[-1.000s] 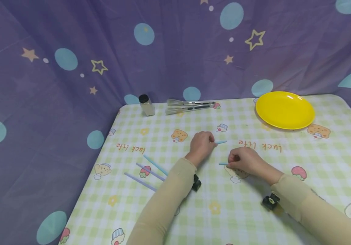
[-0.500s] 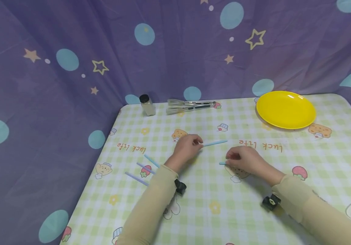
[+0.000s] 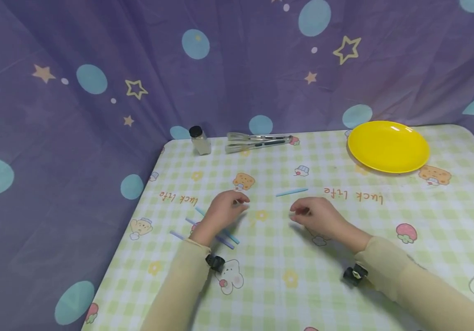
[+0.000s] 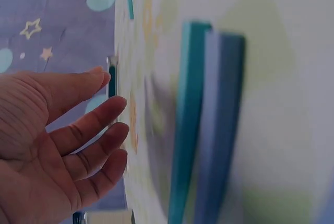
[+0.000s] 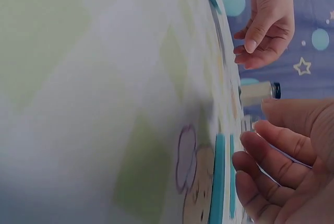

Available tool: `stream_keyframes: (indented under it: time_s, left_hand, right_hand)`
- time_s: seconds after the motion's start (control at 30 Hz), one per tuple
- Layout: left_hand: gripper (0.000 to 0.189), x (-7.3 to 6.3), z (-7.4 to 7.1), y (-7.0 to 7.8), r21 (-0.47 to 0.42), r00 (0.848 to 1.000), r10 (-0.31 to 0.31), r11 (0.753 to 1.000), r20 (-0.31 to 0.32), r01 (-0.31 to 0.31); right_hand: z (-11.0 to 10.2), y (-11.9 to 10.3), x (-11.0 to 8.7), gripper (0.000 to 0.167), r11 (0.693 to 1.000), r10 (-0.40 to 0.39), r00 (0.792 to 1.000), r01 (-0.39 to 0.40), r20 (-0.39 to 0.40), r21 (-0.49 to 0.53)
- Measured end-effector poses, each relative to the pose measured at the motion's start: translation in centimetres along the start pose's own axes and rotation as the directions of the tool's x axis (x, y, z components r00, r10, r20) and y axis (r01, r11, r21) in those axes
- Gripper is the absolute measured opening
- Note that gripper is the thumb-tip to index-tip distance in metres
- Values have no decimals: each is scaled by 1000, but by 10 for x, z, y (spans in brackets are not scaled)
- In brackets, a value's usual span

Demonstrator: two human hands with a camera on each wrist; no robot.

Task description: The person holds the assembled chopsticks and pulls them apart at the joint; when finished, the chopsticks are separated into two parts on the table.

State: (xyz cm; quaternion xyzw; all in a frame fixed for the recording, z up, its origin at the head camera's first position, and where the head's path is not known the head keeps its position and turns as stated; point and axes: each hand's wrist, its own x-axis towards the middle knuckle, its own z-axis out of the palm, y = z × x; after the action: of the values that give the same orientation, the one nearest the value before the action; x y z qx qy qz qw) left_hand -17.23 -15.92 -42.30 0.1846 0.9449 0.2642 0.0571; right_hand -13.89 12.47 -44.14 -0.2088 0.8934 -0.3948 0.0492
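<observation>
My left hand point(image 3: 224, 209) hovers over the left part of the table, fingers loosely bent, holding nothing. Beneath it lie a teal stick point(image 4: 188, 114) and violet-blue sticks point(image 4: 222, 114), partly covered by the hand and sleeve in the head view. My right hand point(image 3: 319, 216) is held just above the cloth, thumb and fingers apart. A teal stick point(image 5: 218, 182) lies close to its fingertips in the right wrist view; the hand hides it from the head view. Another light-blue stick point(image 3: 291, 192) lies on the cloth beyond and between the hands.
A yellow plate point(image 3: 387, 147) sits at the back right of the checked tablecloth point(image 3: 262, 294). Along the back left stand a black-lidded jar point(image 3: 201, 141) and, lying flat, metal tongs point(image 3: 257, 143). A purple curtain point(image 3: 228, 87) hangs behind the table.
My left hand has let go of the light-blue stick, which stays on the cloth, and has moved left over the other sticks. The right hand has released its teal stick and shifted slightly left.
</observation>
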Motion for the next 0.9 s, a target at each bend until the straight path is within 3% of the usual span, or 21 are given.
stream_keyframes:
  time_s: [0.17,0.53,0.7,0.9]
  left_hand:
    - [17,-17,-13,-15,-30,1000,-23,999,1,23]
    - [31,-47,-36,-45,15,999,-47,999,27,47]
    - [33,-53,-41,-52,93,998,-50,995,35,46]
    - [31,-55,-43,-57,173,992,-124,978,30,117]
  right_hand:
    - [10,-7,5,17,1000,-7,999,6,41,29]
    - [20,-19,8,20,995,-41,991,29,125,96]
    - [28,-23,10,22,993,-72,986,57,151,101]
    - [41,-33,16,26,991,-89,979,69,186,112]
